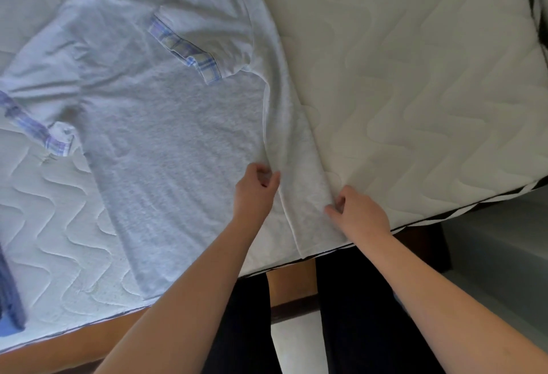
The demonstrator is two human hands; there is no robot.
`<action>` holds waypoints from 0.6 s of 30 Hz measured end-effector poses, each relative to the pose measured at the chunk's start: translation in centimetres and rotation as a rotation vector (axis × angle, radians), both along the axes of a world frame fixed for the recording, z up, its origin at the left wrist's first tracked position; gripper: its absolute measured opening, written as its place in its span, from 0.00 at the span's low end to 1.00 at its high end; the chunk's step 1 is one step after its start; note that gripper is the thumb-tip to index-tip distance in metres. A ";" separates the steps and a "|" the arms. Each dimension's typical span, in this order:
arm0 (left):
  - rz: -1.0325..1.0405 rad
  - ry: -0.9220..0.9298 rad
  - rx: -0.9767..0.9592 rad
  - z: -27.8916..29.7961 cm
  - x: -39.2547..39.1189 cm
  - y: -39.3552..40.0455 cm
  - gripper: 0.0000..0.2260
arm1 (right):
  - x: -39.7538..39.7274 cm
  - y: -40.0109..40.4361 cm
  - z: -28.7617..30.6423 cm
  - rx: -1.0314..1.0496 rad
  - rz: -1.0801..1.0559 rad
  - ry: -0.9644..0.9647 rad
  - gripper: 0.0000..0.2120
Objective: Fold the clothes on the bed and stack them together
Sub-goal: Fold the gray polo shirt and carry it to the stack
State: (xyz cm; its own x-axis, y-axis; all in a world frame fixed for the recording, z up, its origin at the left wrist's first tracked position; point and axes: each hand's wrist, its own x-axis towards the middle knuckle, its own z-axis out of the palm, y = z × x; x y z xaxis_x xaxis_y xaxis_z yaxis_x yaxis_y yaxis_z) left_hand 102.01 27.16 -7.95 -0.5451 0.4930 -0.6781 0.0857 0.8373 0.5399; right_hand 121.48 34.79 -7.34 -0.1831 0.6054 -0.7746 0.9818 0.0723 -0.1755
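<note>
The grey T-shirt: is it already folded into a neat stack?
No, the grey T-shirt lies mostly spread out on the mattress, only its right side turned over.

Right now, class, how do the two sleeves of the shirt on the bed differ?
The left sleeve lies spread outward onto the mattress, while the right sleeve is folded inward over the shirt. The left sleeve's cuff is curled at its tip; the right sleeve's cuff lies flatter. Both have blue plaid cuffs.

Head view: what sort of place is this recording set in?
Most likely a bedroom. A bare quilted mattress sits on a wooden bed frame, a grey shirt with checked cuffs lies spread on it, and both hands work at the shirt's edge.
</note>
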 end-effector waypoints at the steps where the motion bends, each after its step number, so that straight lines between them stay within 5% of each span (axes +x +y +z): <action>1: 0.030 0.002 0.030 0.0 -0.9 0.8 0.13 | -0.6 0.3 0.1 0.038 -0.036 0.053 0.12; 5: 0.115 0.070 0.127 0.3 -4.6 5.4 0.16 | -3.9 2.2 -0.1 0.150 -0.113 0.297 0.09; 10: 0.048 0.063 0.079 0.1 -7.7 12.5 0.28 | -9.4 6.2 -1.7 0.252 -0.166 0.447 0.22; 14: -0.062 0.111 0.016 -0.8 -7.9 15.1 0.09 | -13.3 9.9 -2.7 0.205 -0.271 0.504 0.23; 18: 0.048 0.135 -0.015 -1.4 -8.9 13.6 0.08 | -14.9 12.0 -3.5 0.172 -0.355 0.467 0.19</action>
